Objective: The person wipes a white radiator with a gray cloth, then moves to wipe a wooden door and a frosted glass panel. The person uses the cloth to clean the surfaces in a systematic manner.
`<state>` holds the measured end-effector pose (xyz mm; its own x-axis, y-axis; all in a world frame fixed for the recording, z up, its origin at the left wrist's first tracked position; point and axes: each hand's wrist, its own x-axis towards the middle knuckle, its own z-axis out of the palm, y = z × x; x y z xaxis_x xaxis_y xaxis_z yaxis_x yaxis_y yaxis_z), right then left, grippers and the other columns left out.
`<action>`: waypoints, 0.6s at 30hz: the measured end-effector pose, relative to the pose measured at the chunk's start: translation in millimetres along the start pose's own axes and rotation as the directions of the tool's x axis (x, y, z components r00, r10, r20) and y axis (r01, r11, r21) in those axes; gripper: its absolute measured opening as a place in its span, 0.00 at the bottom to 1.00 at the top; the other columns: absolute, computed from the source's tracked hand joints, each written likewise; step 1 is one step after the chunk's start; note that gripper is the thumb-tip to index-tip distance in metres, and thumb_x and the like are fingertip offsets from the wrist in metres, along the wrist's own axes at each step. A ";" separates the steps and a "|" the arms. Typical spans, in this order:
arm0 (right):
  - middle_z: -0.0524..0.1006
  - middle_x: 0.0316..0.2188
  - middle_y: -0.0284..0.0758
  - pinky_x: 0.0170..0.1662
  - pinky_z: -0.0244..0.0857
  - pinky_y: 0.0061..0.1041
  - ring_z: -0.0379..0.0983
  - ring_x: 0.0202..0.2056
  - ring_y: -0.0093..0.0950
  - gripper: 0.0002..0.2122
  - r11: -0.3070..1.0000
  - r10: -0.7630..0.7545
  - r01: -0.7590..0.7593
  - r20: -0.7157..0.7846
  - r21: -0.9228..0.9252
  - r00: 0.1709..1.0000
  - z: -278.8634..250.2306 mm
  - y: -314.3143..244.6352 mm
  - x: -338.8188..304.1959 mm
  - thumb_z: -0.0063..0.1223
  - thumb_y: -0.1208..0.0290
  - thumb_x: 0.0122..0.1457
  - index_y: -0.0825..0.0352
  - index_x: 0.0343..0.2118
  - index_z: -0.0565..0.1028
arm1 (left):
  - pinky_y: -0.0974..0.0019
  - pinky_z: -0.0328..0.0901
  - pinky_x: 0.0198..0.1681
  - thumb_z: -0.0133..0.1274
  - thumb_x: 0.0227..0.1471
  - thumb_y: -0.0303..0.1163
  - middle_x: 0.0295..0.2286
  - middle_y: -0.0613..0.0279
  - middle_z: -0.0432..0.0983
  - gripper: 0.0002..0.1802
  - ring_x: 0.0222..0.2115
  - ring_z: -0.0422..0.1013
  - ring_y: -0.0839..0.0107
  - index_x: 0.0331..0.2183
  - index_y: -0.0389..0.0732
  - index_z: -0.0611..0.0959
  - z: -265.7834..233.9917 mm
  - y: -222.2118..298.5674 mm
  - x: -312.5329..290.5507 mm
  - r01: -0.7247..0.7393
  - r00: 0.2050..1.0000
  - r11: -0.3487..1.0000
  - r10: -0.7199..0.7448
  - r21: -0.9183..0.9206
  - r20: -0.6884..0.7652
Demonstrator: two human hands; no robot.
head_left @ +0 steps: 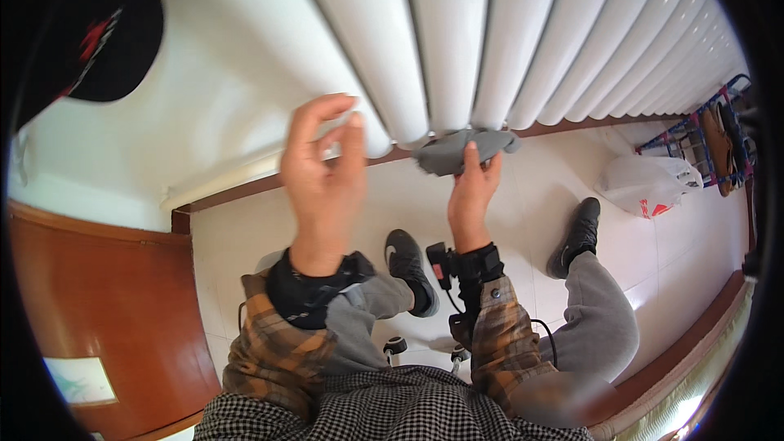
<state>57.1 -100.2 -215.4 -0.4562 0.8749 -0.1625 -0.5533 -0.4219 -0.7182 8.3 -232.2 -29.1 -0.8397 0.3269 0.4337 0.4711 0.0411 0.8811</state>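
Grey, soft, crumpled cloth (445, 157): in the right hand (474, 196), at the lower ends of the white, glossy, tubular radiator columns (457, 41). Long axis runs left to right, roughly across the columns, tilted slightly so the right end sits higher in view. Broad, ragged-edged end points left; narrower, folded end points right. Contact between cloth and columns: cannot tell.

Right hand: clamped on the cloth, thumb laid over its near face, fingers mostly hidden behind. Left hand (325, 184): empty, raised to the left of the cloth and well apart from it; thumb and forefinger curve toward each other, tips slightly apart. It overlaps the leftmost column in view; touch cannot be judged.

Surface: pale, smooth tiled floor (523, 224) with thin joint lines, below the radiator. Two dark shoes (408, 265) rest on it, set apart, toes toward the radiator.

Room: cream-white wall (220, 57) left of the columns; pale horizontal pipe (220, 185) low along it, above a brown skirting strip (237, 193). Reddish-brown wooden panel (114, 302) at lower left. Black cap-like item (122, 41) with red marking at upper left. At right, translucent white plastic bag (641, 180) on the floor, near a blue-framed rack (694, 139) holding brown footwear (716, 143).
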 end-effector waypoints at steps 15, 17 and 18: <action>0.77 0.42 0.32 0.41 0.68 0.23 0.72 0.40 0.21 0.13 0.988 -0.108 0.135 0.293 -0.074 0.950 88.0 -44.5 -53.5 0.56 0.75 0.66 0.69 0.51 0.72 | 0.56 0.70 0.47 0.62 0.53 0.25 0.43 0.52 0.76 0.07 0.45 0.74 0.53 0.37 0.38 0.82 -69.3 29.1 -38.4 -0.517 0.856 0.834 0.506 0.191 0.103; 0.75 0.47 0.33 0.46 0.66 0.24 0.71 0.45 0.22 0.17 0.979 -0.178 0.196 0.230 -0.057 0.957 94.0 -58.0 -49.5 0.54 0.76 0.66 0.69 0.57 0.68 | 0.58 0.71 0.46 0.62 0.55 0.26 0.44 0.54 0.78 0.07 0.45 0.75 0.58 0.37 0.38 0.84 -93.0 18.8 -26.9 -0.480 0.875 0.850 0.483 0.217 0.045; 0.75 0.47 0.33 0.46 0.66 0.24 0.71 0.45 0.23 0.17 0.978 -0.186 0.203 0.253 -0.042 0.949 91.8 -59.6 -44.9 0.54 0.77 0.66 0.69 0.57 0.68 | 0.57 0.72 0.46 0.62 0.56 0.27 0.44 0.54 0.78 0.07 0.45 0.75 0.59 0.37 0.38 0.84 -101.0 13.5 -16.0 -0.423 0.903 0.880 0.429 0.213 0.022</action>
<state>46.6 -136.1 -103.2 -0.5067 0.8489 0.1505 -0.6049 -0.2257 -0.7637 0.8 -332.3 -5.1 -0.5503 0.3335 0.7655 0.8280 0.0993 0.5519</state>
